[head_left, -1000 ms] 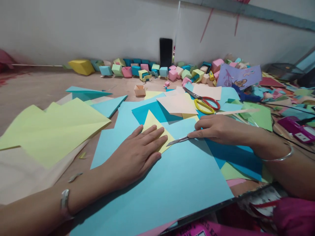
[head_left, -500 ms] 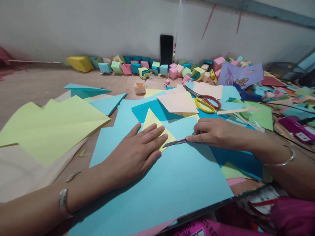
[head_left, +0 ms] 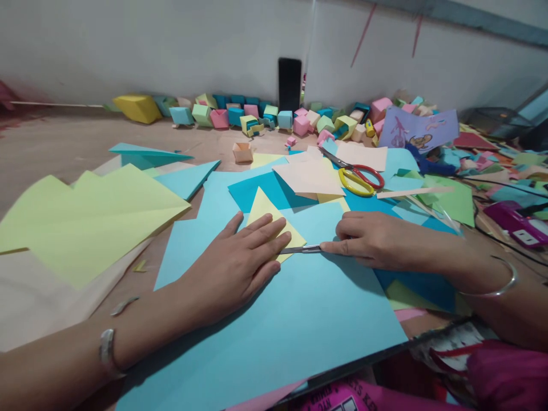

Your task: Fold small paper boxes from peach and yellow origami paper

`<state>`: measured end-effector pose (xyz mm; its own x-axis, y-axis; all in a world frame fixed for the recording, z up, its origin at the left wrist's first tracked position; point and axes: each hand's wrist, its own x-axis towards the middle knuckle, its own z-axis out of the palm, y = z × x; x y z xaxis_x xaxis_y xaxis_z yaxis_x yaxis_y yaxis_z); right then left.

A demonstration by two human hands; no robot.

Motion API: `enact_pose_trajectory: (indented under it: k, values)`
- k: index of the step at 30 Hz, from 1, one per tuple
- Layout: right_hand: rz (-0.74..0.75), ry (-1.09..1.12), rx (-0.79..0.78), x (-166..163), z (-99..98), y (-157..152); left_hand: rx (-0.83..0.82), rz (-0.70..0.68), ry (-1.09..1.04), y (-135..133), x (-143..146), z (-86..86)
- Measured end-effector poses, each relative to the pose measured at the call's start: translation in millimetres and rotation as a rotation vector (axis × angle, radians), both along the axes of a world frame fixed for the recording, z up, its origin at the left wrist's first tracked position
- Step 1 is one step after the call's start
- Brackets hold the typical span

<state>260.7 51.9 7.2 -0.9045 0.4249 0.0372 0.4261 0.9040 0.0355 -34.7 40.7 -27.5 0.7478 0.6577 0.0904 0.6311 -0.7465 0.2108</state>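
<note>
My left hand [head_left: 244,262] lies flat with its fingers spread, pressing on a small folded pale-yellow paper [head_left: 260,206], part of which it hides. In my right hand [head_left: 372,240] is a thin metal craft knife [head_left: 306,249], gripped with the index finger stretched along it. The blade crosses the lower right part of the yellow paper, and its tip is hidden at the left fingers. Under both lies a large light-blue sheet [head_left: 308,319].
Scissors [head_left: 357,178] with red and yellow handles lie behind my right hand. Yellow-green folded paper [head_left: 98,222] spreads at the left. Several small paper boxes [head_left: 235,117] line the wall beside an upright black phone [head_left: 290,83]. A magenta device [head_left: 516,222] sits at the right.
My right hand has moved slightly down and left. The knife now lies flatter, its blade further in toward the left fingers. My left hand stays on the yellow paper.
</note>
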Motion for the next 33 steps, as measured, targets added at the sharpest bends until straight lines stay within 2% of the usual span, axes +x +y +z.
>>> enact_pose_trajectory:
  k: [15, 26, 33]
  values:
    - [0.004, -0.033, -0.026, 13, 3.2, 7, -0.020, 0.008, 0.025, -1, 1, 2.7]
    - [0.040, -0.021, -0.062, 18, -1.9, 17, 0.008, 0.108, -0.082, 2, 25, 7.9]
    - [0.057, -0.028, -0.164, 25, 1.0, 17, -0.011, 0.116, -0.089, 4, 24, 8.3]
